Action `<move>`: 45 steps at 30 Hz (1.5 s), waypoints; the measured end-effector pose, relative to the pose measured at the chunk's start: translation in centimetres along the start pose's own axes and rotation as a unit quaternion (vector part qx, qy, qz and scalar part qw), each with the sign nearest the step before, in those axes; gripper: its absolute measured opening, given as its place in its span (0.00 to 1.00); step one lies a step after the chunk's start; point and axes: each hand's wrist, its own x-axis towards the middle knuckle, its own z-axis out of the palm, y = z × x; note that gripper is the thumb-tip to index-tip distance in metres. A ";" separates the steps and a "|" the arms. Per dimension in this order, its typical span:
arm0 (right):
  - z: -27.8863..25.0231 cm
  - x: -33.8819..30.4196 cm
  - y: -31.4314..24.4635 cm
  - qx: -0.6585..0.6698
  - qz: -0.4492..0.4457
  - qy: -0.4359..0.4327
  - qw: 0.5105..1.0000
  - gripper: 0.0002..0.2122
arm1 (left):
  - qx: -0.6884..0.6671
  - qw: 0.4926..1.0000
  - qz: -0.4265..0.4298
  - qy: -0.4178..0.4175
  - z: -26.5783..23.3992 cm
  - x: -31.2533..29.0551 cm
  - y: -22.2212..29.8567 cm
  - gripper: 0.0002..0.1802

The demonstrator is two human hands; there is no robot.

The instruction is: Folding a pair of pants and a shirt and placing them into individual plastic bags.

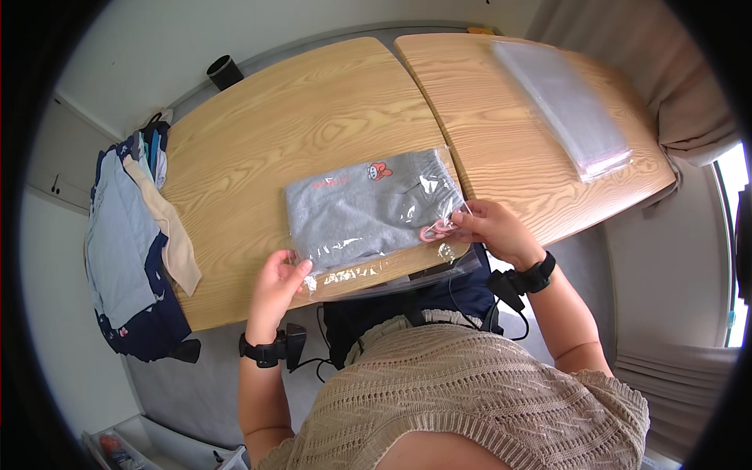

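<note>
A folded grey garment (pixel 356 211) with a small cartoon print, a gathered edge and a pink drawstring (pixel 437 229) lies inside a clear plastic bag (pixel 368 270) at the near side of the table. My left hand (pixel 278 283) pinches the bag's near left corner between thumb and fingers. At the near right corner, close to the drawstring, my right hand (pixel 500 232) is closed on the bag's edge. The near strip of the bag holds no cloth and hangs past the table edge toward me. Black bands with small boxes sit on both wrists.
Two wooden tables (pixel 313 102) meet at a narrow gap. A stack of clear plastic bags (pixel 564 110) lies on the right table. Several clothes (pixel 129 243) are piled over the left edge. Behind stands a black bin (pixel 225 72); a white container (pixel 160 442) is at lower left.
</note>
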 end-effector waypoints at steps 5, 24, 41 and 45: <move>0.3 -0.2 0.1 -0.065 -0.016 0.050 0.997 0.15 | 0.027 1.000 0.009 -0.007 0.4 0.4 -0.2 0.19; -2.5 7.8 -5.9 -0.108 0.056 0.075 0.990 0.11 | 0.053 0.991 0.097 0.075 1.7 0.1 -1.5 0.19; -3.1 10.8 -6.2 0.002 0.132 0.091 0.987 0.11 | 0.020 0.993 0.096 0.058 1.6 -0.1 -1.3 0.17; -5.0 11.6 -5.5 -0.016 0.079 0.167 0.983 0.13 | 0.020 0.994 0.095 0.057 1.8 -0.1 -1.5 0.17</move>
